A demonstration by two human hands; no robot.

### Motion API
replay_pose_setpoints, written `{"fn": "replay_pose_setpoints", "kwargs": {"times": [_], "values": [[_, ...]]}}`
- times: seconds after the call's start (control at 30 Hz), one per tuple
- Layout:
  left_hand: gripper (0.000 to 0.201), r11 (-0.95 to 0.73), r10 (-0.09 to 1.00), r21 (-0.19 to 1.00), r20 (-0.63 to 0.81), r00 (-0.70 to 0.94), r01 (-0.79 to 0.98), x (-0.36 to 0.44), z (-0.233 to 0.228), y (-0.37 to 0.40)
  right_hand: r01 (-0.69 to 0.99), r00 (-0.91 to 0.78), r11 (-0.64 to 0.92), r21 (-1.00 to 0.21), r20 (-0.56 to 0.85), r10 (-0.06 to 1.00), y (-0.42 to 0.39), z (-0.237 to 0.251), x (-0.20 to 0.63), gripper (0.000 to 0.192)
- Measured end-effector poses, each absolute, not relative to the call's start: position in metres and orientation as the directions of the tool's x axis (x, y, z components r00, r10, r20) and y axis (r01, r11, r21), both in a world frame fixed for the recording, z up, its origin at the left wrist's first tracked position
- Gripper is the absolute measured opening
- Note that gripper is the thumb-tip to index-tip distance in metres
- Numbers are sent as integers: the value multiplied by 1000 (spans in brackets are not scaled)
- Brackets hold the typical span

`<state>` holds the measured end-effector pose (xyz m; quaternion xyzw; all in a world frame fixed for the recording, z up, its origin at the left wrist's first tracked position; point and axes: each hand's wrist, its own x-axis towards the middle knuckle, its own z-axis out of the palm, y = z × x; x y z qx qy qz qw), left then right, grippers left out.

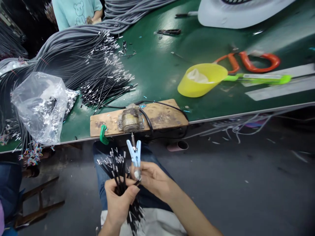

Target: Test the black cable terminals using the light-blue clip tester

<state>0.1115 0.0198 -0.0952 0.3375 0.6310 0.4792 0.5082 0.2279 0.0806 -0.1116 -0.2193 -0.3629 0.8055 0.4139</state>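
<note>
My left hand [119,198] is closed around a bundle of short black cables [120,183] with silvery ends, held upright over my lap. Beside it, my right hand [154,180] pinches what looks like one black cable [137,183] just below a light blue clothes peg [135,152]. The peg hangs at a thin metal rod [133,139] that juts from under a taped, rounded block [131,119]. That block is fixed on a wooden board [164,113] at the table's edge. My right fingers partly hide the peg's lower end.
A green clamp [103,134] grips the board's left end. Grey cables [64,49] with stripped ends heap up at the left, near a clear plastic bag [40,108]. To the right lie a yellow cup [201,80] and orange-handled scissors [258,62]. A person [76,13] is across the table.
</note>
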Motion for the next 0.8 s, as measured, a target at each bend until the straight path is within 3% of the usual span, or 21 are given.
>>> {"fn": "replay_pose_setpoints", "kwargs": {"times": [0.07,0.13,0.27,0.33,0.47,0.6,0.8], "values": [[21,267,934,964,-260,-246,-3,109,-90,24,-487,-699,-602,-633,-131,703,88,-113,229,40],[17,226,946,973,-209,-248,42,108,-86,27,-467,-722,-650,-599,-166,672,96,-113,230,41],[11,143,947,976,-87,-310,164,104,-82,29,-593,-542,-553,-585,-218,812,117,-103,228,33],[10,110,945,975,-43,-323,193,101,-80,31,-652,-499,-501,-569,-175,849,125,-94,223,33],[8,58,939,969,29,-342,242,101,-75,41,-712,-516,-476,-516,-76,853,133,-84,209,39],[6,41,950,960,47,-307,276,104,-72,51,-747,-499,-472,-468,-74,863,131,-86,204,35],[7,82,947,955,14,-320,285,106,-70,52,-700,-581,-576,-421,-134,803,131,-98,206,45]]}}
